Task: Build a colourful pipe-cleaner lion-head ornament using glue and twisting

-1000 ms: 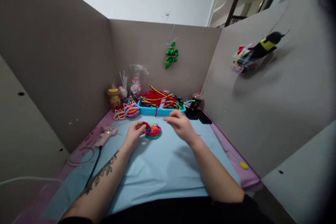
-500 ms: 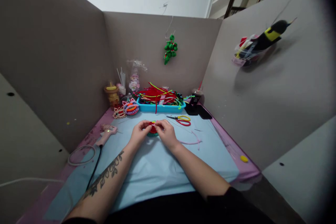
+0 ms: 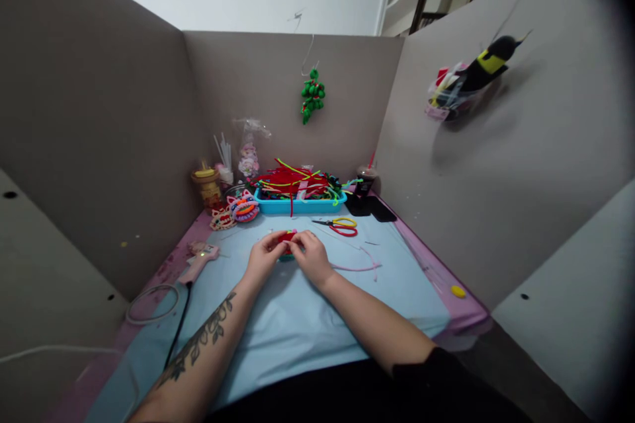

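Between my two hands is a small pipe-cleaner craft piece (image 3: pixel 286 236), red with green along its lower edge and a spot of pink on top. The fingers of my left hand (image 3: pixel 264 256) are closed on its left side. My right hand (image 3: pixel 312 259) pinches it from the right, fingertips meeting those of the left hand. Fingers cover much of the piece. A pink pipe cleaner (image 3: pixel 357 269) lies on the cloth by my right wrist. Beyond that hand rest scissors (image 3: pixel 340 227) with one yellow and one red handle loop.
A blue tray (image 3: pixel 302 207) heaped with pipe cleaners stands at the back. Finished animal-like crafts (image 3: pixel 243 207) sit left of it. A pink glue gun (image 3: pixel 198 263) with its cord lies at left. A dark drink cup (image 3: pixel 365 182) and black phone-like slabs (image 3: pixel 381 209) are back right.
The view has shifted slightly. The craft piece has turned or tilted between my fingers, and a pink spot now shows at its top. Both hands keep their hold.
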A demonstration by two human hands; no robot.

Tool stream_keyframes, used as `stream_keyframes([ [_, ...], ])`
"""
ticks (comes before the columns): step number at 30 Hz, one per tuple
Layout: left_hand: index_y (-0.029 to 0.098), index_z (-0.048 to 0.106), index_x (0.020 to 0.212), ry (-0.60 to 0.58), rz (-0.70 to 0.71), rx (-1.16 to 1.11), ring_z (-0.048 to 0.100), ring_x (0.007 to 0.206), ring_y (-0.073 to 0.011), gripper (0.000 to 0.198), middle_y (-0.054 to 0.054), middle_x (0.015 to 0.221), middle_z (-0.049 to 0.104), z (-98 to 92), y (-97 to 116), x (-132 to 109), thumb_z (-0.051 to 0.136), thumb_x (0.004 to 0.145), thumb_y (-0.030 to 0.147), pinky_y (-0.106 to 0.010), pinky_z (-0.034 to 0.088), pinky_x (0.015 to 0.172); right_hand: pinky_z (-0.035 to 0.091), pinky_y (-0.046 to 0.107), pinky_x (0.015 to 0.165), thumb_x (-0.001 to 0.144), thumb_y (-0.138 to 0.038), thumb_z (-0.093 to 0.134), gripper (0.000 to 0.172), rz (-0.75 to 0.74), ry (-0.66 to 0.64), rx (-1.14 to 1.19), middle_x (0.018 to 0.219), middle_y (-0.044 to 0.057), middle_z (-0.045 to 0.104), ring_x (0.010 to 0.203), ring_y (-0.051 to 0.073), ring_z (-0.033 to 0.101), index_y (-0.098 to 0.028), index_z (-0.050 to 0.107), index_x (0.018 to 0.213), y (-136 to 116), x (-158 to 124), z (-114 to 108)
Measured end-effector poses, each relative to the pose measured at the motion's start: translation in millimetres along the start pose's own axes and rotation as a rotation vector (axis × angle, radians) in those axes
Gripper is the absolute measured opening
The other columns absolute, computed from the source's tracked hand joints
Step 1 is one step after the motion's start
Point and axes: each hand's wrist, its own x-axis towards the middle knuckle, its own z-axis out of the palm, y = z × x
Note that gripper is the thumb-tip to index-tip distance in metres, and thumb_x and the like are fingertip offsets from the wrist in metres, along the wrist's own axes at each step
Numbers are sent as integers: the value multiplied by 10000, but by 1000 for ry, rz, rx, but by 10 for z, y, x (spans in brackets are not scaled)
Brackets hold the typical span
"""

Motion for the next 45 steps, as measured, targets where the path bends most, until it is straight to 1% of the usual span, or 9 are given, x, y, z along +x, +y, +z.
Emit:
stream_keyframes([
  [7,114,687,1016,-43,2,59,660,889,-263,496,-141,1030,697,8,-11,1,738,617,405,-394,525,809,407,321,786,833,-187,546,73,-32,49,-21,796,42,555,834,193,507,-198,571,765,5,-4,18],
  [17,106,647,1127,-113,20,105,641,985,-281,567,-137,1105,672,-31,-35,-10,700,670,437,-400,515,867,422,317,776,812,-160,552,72,-14,39,-4,799,38,546,822,189,517,-199,572,754,57,-7,45],
  [25,114,676,1081,-59,57,170,655,946,-269,493,-122,1070,689,-61,-74,26,655,707,434,-396,525,845,436,303,762,815,-197,535,39,-8,25,25,827,42,541,816,182,529,-196,564,788,28,-8,41],
  [26,110,677,1079,-30,67,187,657,938,-266,483,-123,1058,693,-80,-84,42,650,711,423,-394,523,845,439,305,760,805,-203,544,24,-2,29,25,845,46,545,821,184,531,-195,564,815,32,-11,40],
  [30,95,661,1104,59,81,182,663,911,-262,500,-139,1053,692,-165,-107,102,632,724,418,-396,527,827,446,308,747,776,-210,566,145,57,7,44,882,47,584,808,185,549,-194,566,920,82,-16,40],
  [33,91,654,1113,55,70,167,668,891,-261,514,-141,1038,697,-203,-90,114,635,720,422,-386,538,794,446,295,734,807,-227,538,123,93,-34,87,848,36,620,772,173,566,-201,597,912,114,-14,39],
  [37,87,669,1085,59,92,228,664,899,-264,486,-142,1034,698,-209,-64,104,626,721,407,-378,541,779,441,287,733,800,-266,563,104,93,-50,130,808,30,639,763,169,573,-201,635,837,105,4,35],
  [42,119,694,1037,42,125,304,660,922,-260,414,-119,1030,703,-204,-48,101,606,728,380,-370,533,806,451,269,670,779,-291,561,125,193,-62,245,713,11,619,693,157,566,-188,624,745,90,34,39],
  [45,121,698,1027,17,133,338,665,904,-251,396,-108,1011,711,-212,-41,104,587,734,364,-362,530,810,463,260,632,755,-300,581,135,260,-61,349,697,0,609,658,149,566,-183,611,814,117,43,38],
])
